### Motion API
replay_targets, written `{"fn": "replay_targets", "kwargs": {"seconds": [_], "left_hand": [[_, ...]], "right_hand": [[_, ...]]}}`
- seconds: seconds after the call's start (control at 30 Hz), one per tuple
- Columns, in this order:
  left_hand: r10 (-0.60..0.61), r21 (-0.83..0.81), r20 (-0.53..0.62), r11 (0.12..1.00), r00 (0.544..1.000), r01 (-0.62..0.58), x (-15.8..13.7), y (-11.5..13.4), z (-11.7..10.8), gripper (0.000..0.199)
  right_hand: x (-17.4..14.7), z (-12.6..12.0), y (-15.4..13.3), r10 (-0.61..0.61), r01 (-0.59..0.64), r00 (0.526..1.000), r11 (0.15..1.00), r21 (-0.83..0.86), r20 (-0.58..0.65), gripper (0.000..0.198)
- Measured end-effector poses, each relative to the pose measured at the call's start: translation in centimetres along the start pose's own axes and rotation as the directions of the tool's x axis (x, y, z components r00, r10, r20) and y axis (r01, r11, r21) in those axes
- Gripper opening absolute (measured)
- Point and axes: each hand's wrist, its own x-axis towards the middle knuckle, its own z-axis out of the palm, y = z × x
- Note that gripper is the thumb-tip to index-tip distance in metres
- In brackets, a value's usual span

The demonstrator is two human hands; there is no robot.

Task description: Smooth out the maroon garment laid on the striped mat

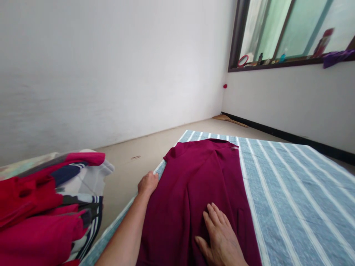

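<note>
Right hand (220, 236) nearest the camera, at 5 o'clock from view centre: fingers extended, slightly spread, palm down on the maroon garment (205, 177); nothing gripped. Left hand (148, 183) at 7 o'clock, fingers bent at the garment's left edge; whether they pinch cloth cannot be told. Garment lies spread from near centre down to 6 o'clock, collar end farthest, soft creases lengthwise; lower end runs out of frame. It rests on a striped blue-and-white cover (299, 192), which extends to 4 o'clock.

Obstructions: right hand covers part of the garment's front; left forearm hides some of its left edge. Clothes pile (36, 236), red, pink, navy and white, at 8 o'clock beside the cover. Small loop (135, 157) on the floor (122, 147), also 8 o'clock. Woven item (230, 120) by the wall corner, 3 o'clock.

Containers: on the window ledge, 2 o'clock, a red-topped bottle (323, 43) and a small dark bottle (260, 58); contents not discernible. Round red-rimmed mirror (243, 61) left of them; purple cloth (337, 58) hangs rightward.
</note>
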Motion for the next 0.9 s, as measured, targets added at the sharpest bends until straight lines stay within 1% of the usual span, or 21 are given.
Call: {"fn": "replay_targets", "kwargs": {"seconds": [0.2,0.33,0.43,0.5,0.57,0.6,0.67,0.7,0.73,0.77,0.8,0.83,0.87,0.9], "left_hand": [[-0.002,-0.004,0.0,1.0,1.0,0.002,0.0,0.2,-0.1,0.039],[-0.001,-0.009,-0.018,1.0,1.0,0.001,-0.4,0.2,-0.2,0.037],[0.008,-0.015,-0.068,1.0,0.998,-0.009,-0.7,0.4,-0.6,0.033],[0.028,-0.018,-0.126,0.999,0.992,-0.031,-1.0,1.0,-1.5,0.031],[0.088,-0.009,-0.174,0.996,0.981,-0.091,-1.5,2.1,-3.0,0.03],[0.142,-0.002,-0.181,0.989,0.973,-0.145,-2.0,2.8,-4.0,0.03],[0.301,-0.003,-0.146,0.953,0.942,-0.304,-3.7,4.3,-6.0,0.027],[0.387,-0.027,-0.103,0.92,0.916,-0.391,-4.8,5.1,-6.8,0.025],[0.49,-0.07,-0.05,0.867,0.87,-0.493,-6.2,5.8,-7.3,0.025],[0.606,-0.116,-0.015,0.789,0.795,-0.603,-7.8,6.4,-7.4,0.025],[0.715,-0.17,0.031,0.692,0.698,-0.701,-9.4,6.9,-7.0,0.025],[0.801,-0.229,0.062,0.591,0.595,-0.773,-11.0,7.2,-6.2,0.025],[0.867,-0.288,0.075,0.492,0.493,-0.822,-12.6,7.4,-5.1,0.026],[0.911,-0.339,0.074,0.405,0.405,-0.849,-14.0,7.5,-3.9,0.025]], "right_hand": [[-0.3,-0.4,-0.2,-0.005,0.005,1.0,1.0,-0.002,-0.004,0.057],[-0.4,0.2,0.0,-0.006,0.006,0.999,1.0,-0.004,-0.035,0.056],[-0.2,1.1,0.5,-0.021,0.02,0.997,1.0,-0.021,-0.072,0.057],[0.0,2.0,0.9,-0.036,0.033,0.995,0.999,-0.038,-0.089,0.058],[0.4,2.9,1.3,-0.048,0.043,0.995,0.998,-0.054,-0.09,0.06],[0.6,3.5,1.5,-0.052,0.047,0.995,0.997,-0.061,-0.084,0.061],[1.1,4.7,2.1,-0.059,0.055,0.997,0.996,-0.074,-0.058,0.063],[1.3,5.3,2.5,-0.054,0.05,0.997,0.995,-0.081,-0.047,0.062],[1.6,5.8,2.9,-0.048,0.045,0.998,0.996,-0.083,-0.041,0.06],[1.9,6.2,3.4,-0.052,0.05,0.998,0.996,-0.077,-0.03,0.054],[2.2,6.3,4.0,-0.063,0.061,0.998,0.996,-0.062,-0.017,0.047],[2.5,6.2,4.5,-0.078,0.078,0.997,0.996,-0.04,-0.002,0.04],[2.7,5.7,4.9,-0.088,0.088,0.996,0.996,-0.013,0.009,0.037],[2.9,4.9,5.1,-0.094,0.094,0.995,0.995,0.018,0.016,0.038]]}}
